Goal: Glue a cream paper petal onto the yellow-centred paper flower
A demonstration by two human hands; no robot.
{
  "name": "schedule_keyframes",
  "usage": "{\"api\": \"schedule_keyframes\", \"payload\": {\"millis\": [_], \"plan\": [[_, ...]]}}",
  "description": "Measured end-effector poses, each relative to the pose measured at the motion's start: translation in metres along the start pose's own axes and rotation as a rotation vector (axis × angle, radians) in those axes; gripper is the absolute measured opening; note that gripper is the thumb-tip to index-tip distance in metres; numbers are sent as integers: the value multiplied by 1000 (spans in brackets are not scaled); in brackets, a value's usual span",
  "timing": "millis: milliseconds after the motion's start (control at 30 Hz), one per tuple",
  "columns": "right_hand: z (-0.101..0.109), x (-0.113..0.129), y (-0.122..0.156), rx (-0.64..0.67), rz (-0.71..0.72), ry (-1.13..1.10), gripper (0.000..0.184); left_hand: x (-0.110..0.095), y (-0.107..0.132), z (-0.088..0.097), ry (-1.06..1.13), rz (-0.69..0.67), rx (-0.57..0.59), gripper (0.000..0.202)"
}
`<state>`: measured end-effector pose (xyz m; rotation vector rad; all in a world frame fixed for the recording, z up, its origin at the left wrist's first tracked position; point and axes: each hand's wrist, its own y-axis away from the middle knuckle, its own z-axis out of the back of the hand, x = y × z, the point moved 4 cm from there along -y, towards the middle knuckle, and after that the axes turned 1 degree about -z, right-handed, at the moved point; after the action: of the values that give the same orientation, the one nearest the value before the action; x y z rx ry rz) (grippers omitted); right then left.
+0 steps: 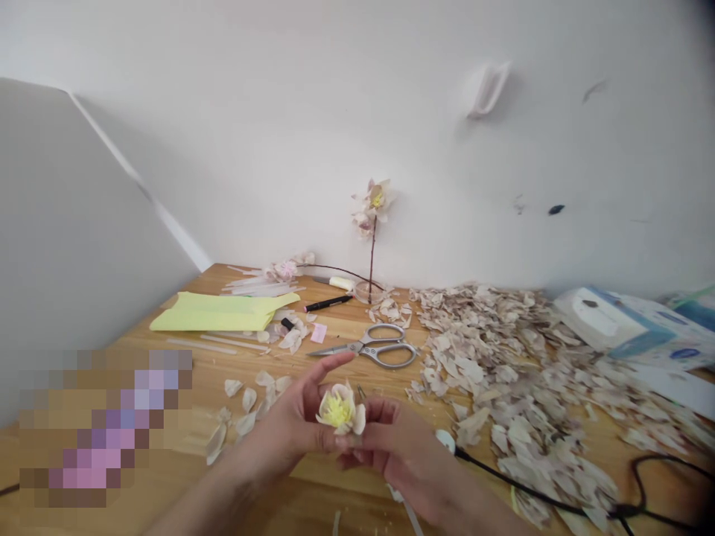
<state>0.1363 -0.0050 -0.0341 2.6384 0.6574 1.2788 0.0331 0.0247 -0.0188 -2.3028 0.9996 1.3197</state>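
Observation:
Between my two hands, close to the front of the table, is a small artificial flower (pixel 338 411) with a yellow centre and cream petals. My left hand (pixel 304 417) pinches it from the left with the thumb, its index finger stretched out toward the scissors. From the other side, my right hand (pixel 385 435) grips the flower's base with curled fingers. Silver scissors (pixel 385 346) lie just beyond my hands, blades pointing left. Loose cream petals (pixel 249 400) are scattered left of my left hand. The flower's underside is hidden by my fingers.
A large heap of petals (pixel 491 335) covers the right side, near a tissue pack (pixel 637 324). A black cable (pixel 519 484) runs at front right. Behind are yellow paper (pixel 217 311), a marker (pixel 328 304), an upright flower stem (pixel 372 253) and translucent sticks (pixel 257 283).

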Motion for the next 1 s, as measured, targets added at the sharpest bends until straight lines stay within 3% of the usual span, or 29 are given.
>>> {"api": "schedule_keyframes", "payload": {"millis": [100, 233, 367, 500, 567, 667, 733, 867, 1000], "plan": [[3, -6, -3, 109, -54, -37, 15, 0, 2, -3, -26, -2, 35, 79], [10, -12, -6, 141, -83, 11, 17, -1, 4, -3, -80, -46, 18, 82], [13, -10, -7, 75, -73, 91, 12, -4, 6, -5, -300, -48, -37, 91], [17, 0, -8, -52, 89, 202, 16, -12, 10, -5, -593, -127, -113, 87], [22, 7, -7, -148, 211, 363, 13, -17, 14, 0, -711, -159, -114, 90], [27, 22, -1, -320, 494, 851, 4, -30, 20, 16, -909, -132, -48, 97], [25, 28, 4, -360, 628, 1154, 8, -42, 23, 31, -1038, -100, -83, 77], [20, 23, 2, -274, 650, 1479, 14, -73, 28, 56, -1138, -157, -406, 35], [18, 4, -5, -147, 607, 1614, 19, -81, 29, 66, -1225, -45, -515, 25]]}}
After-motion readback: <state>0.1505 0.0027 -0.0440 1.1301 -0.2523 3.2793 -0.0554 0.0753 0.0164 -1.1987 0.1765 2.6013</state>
